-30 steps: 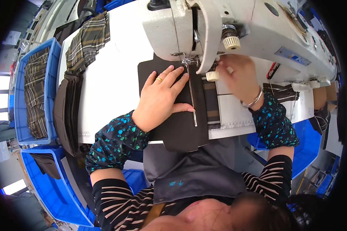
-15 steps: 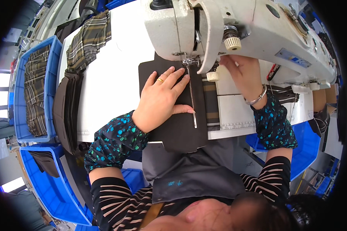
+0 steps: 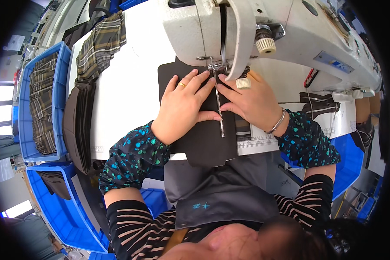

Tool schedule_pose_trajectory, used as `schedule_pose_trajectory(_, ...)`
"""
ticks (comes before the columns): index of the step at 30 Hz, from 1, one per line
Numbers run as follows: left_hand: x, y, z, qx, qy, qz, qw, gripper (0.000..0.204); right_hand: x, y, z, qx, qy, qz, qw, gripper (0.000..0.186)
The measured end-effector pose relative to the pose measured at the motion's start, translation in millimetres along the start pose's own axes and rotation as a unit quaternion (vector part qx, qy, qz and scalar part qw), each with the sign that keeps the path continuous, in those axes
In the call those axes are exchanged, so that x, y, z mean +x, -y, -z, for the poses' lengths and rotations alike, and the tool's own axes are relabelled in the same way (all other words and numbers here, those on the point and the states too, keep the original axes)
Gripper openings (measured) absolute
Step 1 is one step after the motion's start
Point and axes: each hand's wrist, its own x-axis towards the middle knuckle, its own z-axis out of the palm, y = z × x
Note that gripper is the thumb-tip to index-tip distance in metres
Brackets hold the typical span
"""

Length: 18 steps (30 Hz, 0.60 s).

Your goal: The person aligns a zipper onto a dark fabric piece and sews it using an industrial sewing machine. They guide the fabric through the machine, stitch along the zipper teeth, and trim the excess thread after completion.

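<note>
A dark brown fabric panel (image 3: 210, 149) lies under the sewing machine (image 3: 273, 37), its far part beneath the presser foot (image 3: 216, 67). Down the panel runs a narrow zipper (image 3: 222, 130) with metallic-looking teeth. My left hand (image 3: 184, 104) rests flat on the panel left of the zipper, fingers spread, thumb tip at the teeth. On the zipper's other side, my right hand (image 3: 253, 102) lies with fingers stretched toward the foot, partly hidden by the machine's tension knob. Plaid fabric (image 3: 243, 130) shows under the panel's right edge.
Left on the white table (image 3: 125, 99) are a stack of dark panels (image 3: 78, 125) and a plaid pile (image 3: 102, 41). Beyond stands a blue bin (image 3: 60, 108) of plaid pieces. Red-handled snips (image 3: 310, 78) and dark strips (image 3: 320, 104) lie on the right.
My right hand has come from beside the machine head down onto the panel, next to the zipper. Panel and zipper have slid slightly away from me under the foot, my left hand with them.
</note>
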Motion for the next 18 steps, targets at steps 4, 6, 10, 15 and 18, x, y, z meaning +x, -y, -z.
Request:
schedule_pose_trajectory(4, 1.8, 4.4, -3.7, -0.004, 0.002, 0.0, 1.0, 0.085, 2.0, -2.2, -0.1, 0.013, 0.009, -0.017, 1.0, 0.044)
schedule_pose_trajectory(6, 1.4, 5.0, -4.5, -0.004, 0.004, 0.001, 1.0, 0.084, 3.2, -1.7, 0.5, 0.008, 0.001, -0.011, 1.0, 0.043)
schedule_pose_trajectory(10, 0.1, 3.1, -1.1, 0.013, 0.008, 0.002, 1.0, 0.082, 3.9, -2.4, 0.5, 0.006, -0.006, -0.003, 1.0, 0.042)
schedule_pose_trajectory(15, -2.7, 0.1, 2.0, 0.048, 0.008, 0.0, 0.999, 0.082, 3.3, -2.8, -1.8, -0.021, -0.008, 0.007, 1.0, 0.051)
schedule_pose_trajectory(18, -4.0, -0.3, 2.3, 0.047, 0.005, -0.003, 0.999, 0.083, 3.9, -1.8, 1.1, -0.06, 0.011, -0.014, 0.998, 0.063)
